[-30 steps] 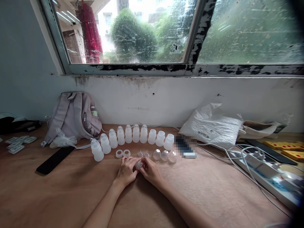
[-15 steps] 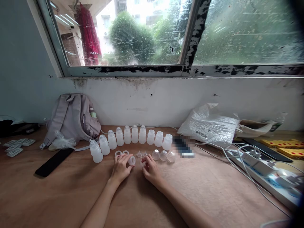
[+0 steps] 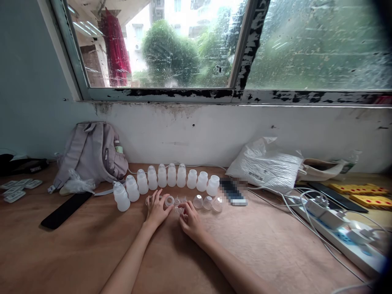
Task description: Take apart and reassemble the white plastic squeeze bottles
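My left hand point(image 3: 157, 209) is curled with thumb and fingertips around a translucent screw ring point(image 3: 169, 200), tilted so its opening faces me. Other rings beside it are mostly hidden under those fingers. Close on the right, my right hand point(image 3: 191, 220) pinches a clear bottle nipple point(image 3: 178, 210) low over the table. More clear nipples point(image 3: 183, 199) lie just behind its fingertips. Three clear dome caps point(image 3: 207, 203) stand to the right of this hand. Behind both hands curves a row of frosted baby bottles point(image 3: 152, 178); the three rightmost bottles point(image 3: 202, 181) are open-topped, the others capped.
A black slab point(image 3: 65, 210) and a grey backpack point(image 3: 92, 153) lie left. A partly pixelated phone point(image 3: 234, 192) is right of the bottles, before a silver plastic package point(image 3: 265, 165). A power strip point(image 3: 343, 232) with white cables runs along the right side.
The ring in my left hand has moved slightly away from me and tilted. My right hand has shifted a little left with the nipple, closer to the ring. The view has shifted slightly.
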The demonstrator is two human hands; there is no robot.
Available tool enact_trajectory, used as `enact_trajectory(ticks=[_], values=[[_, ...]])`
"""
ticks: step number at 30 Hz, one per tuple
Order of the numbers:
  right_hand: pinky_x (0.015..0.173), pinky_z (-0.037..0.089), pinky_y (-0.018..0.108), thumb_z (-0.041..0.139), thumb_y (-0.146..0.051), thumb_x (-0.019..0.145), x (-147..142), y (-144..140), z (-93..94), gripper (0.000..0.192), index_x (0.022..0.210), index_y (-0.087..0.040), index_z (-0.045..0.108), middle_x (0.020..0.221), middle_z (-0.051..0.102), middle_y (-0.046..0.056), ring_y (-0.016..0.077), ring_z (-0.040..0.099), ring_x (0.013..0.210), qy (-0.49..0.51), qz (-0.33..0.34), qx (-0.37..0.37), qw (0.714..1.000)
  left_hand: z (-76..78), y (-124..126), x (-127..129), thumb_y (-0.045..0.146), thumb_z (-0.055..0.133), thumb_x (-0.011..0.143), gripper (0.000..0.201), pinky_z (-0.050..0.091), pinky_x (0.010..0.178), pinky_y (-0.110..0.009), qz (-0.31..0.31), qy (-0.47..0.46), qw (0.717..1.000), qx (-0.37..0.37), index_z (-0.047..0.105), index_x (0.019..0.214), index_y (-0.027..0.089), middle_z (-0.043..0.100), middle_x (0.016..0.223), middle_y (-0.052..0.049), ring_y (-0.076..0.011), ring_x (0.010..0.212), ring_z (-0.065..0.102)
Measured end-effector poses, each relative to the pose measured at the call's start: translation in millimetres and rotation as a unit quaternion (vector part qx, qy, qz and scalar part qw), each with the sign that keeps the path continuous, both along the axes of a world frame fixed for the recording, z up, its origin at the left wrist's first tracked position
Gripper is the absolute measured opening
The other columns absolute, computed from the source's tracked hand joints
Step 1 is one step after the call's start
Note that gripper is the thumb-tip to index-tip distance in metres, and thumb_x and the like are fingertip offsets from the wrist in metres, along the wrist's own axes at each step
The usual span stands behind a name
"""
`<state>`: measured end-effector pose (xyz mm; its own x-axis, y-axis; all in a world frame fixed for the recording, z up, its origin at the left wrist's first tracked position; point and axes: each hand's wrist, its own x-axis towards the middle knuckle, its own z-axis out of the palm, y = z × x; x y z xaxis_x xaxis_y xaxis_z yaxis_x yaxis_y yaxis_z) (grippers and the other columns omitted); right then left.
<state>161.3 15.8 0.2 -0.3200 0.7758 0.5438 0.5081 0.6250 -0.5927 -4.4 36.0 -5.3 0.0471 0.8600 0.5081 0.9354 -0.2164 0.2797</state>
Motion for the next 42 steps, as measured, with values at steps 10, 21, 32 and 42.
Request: enact_trajectory(ticks=[10, 21, 32, 42], values=[[0.074, 0.042, 0.031, 0.044, -0.011, 0.073, 13, 15, 17.6, 0.026, 0.097, -0.020, 0.049, 0.090, 0.053, 0.006, 0.0192, 0.051, 0.084, 0.015, -0.071, 0.066, 0.995, -7.1, 2, -2, 0.037, 0.051, 0.075, 0.045, 0.016, 0.097, -0.053, 0.026, 0.016, 1.000, 0.006, 0.045, 0.117, 0.022, 0.044, 0.126, -0.012, -0.0278, 0.119, 0.033], [0.082, 0.028, 0.039, 0.048, -0.022, 0.079, 50, 52, 24.0, 0.014, 0.090, -0.023, 0.057, 0.086, 0.063, 0.004, 0.0232, 0.050, 0.089, -0.163, -0.202, 0.121, 0.958, 8.0, -21, 18, 0.023, 0.046, 0.079, 0.021, 0.019, 0.099, -0.046, -0.080, 0.008, 0.996, 0.029, 0.056, 0.097, 0.023, 0.054, 0.109, -0.006, -0.0216, 0.110, 0.042], [0.095, 0.014, 0.049, 0.046, -0.015, 0.077, 41, 45, 11.8, 0.019, 0.089, -0.024, 0.058, 0.084, 0.061, 0.004, 0.0231, 0.049, 0.090, -0.259, -0.161, 0.091, 0.948, 3.7, -19, 12, 0.023, 0.048, 0.078, 0.021, 0.018, 0.099, -0.048, -0.056, 0.008, 0.998, 0.013, 0.055, 0.097, 0.024, 0.056, 0.108, -0.004, -0.0224, 0.110, 0.042], [0.095, 0.004, 0.053, 0.045, -0.011, 0.072, 44, 43, 17.9, 0.023, 0.087, -0.022, 0.058, 0.092, 0.056, 0.007, 0.0254, 0.044, 0.096, -0.364, -0.172, 0.070, 0.913, 3.1, -18, 12, 0.024, 0.047, 0.078, 0.022, 0.018, 0.099, -0.047, -0.056, 0.009, 0.998, 0.008, 0.055, 0.099, 0.024, 0.056, 0.109, -0.004, -0.0225, 0.109, 0.043]])
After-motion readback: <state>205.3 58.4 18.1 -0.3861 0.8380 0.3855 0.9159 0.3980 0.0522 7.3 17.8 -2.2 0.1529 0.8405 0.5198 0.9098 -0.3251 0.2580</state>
